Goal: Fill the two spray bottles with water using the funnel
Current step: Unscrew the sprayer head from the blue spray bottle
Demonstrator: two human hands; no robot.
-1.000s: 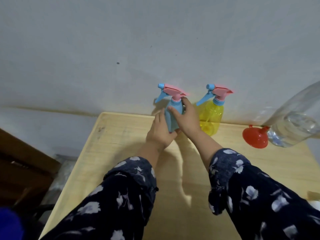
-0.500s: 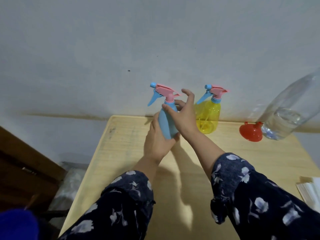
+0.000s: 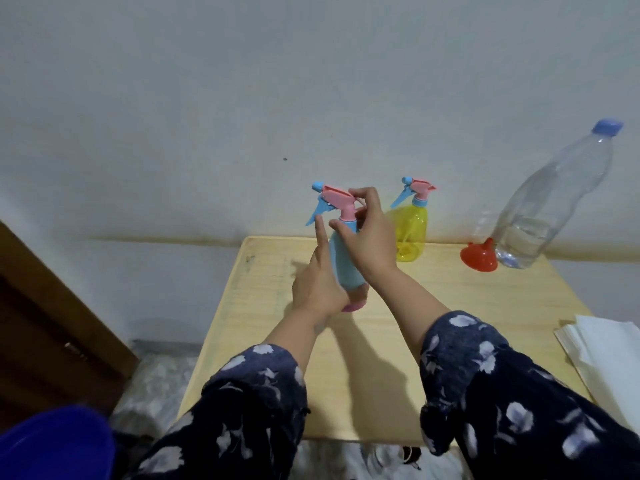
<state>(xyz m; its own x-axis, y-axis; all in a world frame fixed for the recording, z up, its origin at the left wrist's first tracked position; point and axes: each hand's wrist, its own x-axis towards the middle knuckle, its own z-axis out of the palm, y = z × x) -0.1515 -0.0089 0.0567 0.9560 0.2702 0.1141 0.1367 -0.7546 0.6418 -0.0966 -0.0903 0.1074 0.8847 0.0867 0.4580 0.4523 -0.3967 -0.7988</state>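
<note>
A light blue spray bottle (image 3: 344, 263) with a pink and blue trigger head is tilted above the table, nearer to me than the wall. My left hand (image 3: 317, 284) grips its body from the left. My right hand (image 3: 369, 237) is on the bottle's neck, its fingers around the collar under the pink trigger head. A yellow spray bottle (image 3: 412, 233) stands upright by the wall, just right of my right hand. A red funnel (image 3: 479, 258) lies mouth down further right, next to a clear water bottle (image 3: 540, 216) with a blue cap, partly filled.
The wooden table (image 3: 381, 358) stands against a pale wall. A stack of white paper (image 3: 609, 355) lies at its right edge. Dark wooden furniture (image 3: 45, 327) stands to the left, and a blue object (image 3: 52, 445) fills the lower left corner.
Both hands have brought the blue spray bottle away from the wall toward me and tilted it. The right hand's fingers have shifted around its collar.
</note>
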